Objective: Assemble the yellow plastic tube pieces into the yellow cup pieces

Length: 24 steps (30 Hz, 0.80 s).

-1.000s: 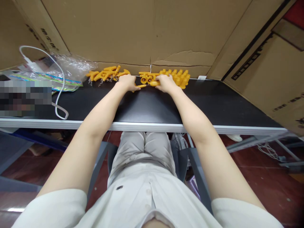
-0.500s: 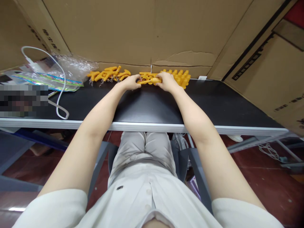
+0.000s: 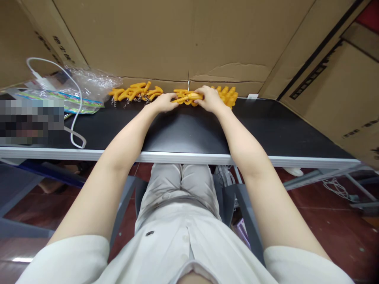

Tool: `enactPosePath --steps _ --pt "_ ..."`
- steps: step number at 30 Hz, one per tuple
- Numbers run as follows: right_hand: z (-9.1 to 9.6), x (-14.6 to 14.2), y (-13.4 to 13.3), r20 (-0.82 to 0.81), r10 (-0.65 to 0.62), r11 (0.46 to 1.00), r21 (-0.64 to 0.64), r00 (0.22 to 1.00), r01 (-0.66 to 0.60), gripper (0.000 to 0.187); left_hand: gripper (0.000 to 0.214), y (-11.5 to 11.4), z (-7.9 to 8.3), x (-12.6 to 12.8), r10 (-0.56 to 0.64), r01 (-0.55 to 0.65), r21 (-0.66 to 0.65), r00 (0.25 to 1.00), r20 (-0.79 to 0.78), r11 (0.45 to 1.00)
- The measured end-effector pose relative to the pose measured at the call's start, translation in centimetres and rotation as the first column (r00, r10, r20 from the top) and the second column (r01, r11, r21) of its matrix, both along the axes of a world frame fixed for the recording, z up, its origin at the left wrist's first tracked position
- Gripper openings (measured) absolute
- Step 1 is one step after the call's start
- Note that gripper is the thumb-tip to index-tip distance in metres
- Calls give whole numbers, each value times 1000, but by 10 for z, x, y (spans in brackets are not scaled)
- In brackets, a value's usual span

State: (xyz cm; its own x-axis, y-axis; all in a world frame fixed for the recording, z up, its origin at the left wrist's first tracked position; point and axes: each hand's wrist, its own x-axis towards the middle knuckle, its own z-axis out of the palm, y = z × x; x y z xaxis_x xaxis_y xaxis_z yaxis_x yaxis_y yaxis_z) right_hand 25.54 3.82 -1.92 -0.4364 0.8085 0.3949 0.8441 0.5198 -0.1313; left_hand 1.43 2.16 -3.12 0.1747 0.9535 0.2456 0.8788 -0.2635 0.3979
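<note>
Both my hands reach to the far edge of the black table (image 3: 183,130). My left hand (image 3: 164,102) is closed on a small orange plastic piece (image 3: 179,100). My right hand (image 3: 211,99) is closed on a rounded orange plastic part (image 3: 194,96), and the two parts meet between my hands. A pile of orange pieces with metal springs (image 3: 134,92) lies to the left of my left hand. A row of upright orange parts (image 3: 227,94) stands behind my right hand, partly hidden by it.
Cardboard walls (image 3: 189,39) close off the back and right of the table. A clear plastic bag (image 3: 89,83), a colourful packet (image 3: 56,98) and a white cable (image 3: 77,114) lie at the left. Grey table legs and cables show below at the right.
Both hands have moved slightly farther back toward the cardboard, bringing the two orange parts together between them.
</note>
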Motion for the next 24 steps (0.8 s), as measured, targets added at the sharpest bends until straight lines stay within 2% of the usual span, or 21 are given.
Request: enactPosePath --steps 3,9,14,18,21,24 --pt "-2 2 3 13 15 1000 9 1000 -15 51 40 0 -2 0 4 -4 -13 999 40 1000" --pt "-3 2 3 9 -6 1000 -21 1000 6 52 46 -9 3 5 30 -35 144 999 34 989" --pt "1 -1 -1 -52 45 996 -80 998 -49 56 45 -14 5 6 65 -61 140 998 -25 988" --pt "4 -1 -5 -85 72 989 -124 994 -82 55 45 -11 2 2 53 -46 145 997 -47 988" --pt "2 4 1 -149 53 986 -149 987 -75 59 47 -5 0 -2 51 -42 144 997 -57 989" --pt "-5 12 19 -308 62 966 -221 950 -135 65 48 0 -3 -6 52 -43 143 997 -58 989"
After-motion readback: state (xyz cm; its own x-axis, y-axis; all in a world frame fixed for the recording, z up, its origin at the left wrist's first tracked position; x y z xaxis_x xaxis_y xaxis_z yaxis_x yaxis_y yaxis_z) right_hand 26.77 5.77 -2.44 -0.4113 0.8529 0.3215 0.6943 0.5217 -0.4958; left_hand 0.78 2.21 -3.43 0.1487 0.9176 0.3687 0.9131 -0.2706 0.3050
